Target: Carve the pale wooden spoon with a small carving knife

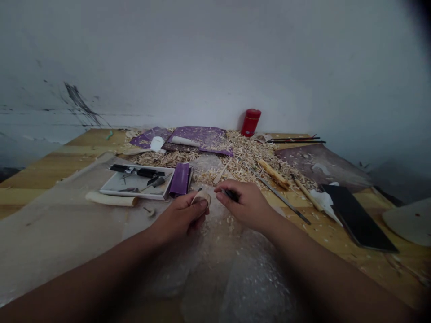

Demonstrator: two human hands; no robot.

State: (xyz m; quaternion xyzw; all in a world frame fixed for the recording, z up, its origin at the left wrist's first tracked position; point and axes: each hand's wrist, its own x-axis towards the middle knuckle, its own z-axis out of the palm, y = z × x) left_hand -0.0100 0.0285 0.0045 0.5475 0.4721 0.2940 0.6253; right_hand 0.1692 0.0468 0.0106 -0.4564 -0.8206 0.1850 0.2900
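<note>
Left hand [180, 216] curled narrow around small pale carved wood piece [203, 198], thumb across its face, held above bubble wrap [215, 264]. Right hand [244, 205] pinching slim dark-handled tool [231, 194], tip near wood; contact hard to judge from my view, fingers hide it. I'd keep both hands braced close, strokes short and controlled. Further right, long steel-shafted tool [279, 195] lies at edge of wood shavings [249, 157].
</note>
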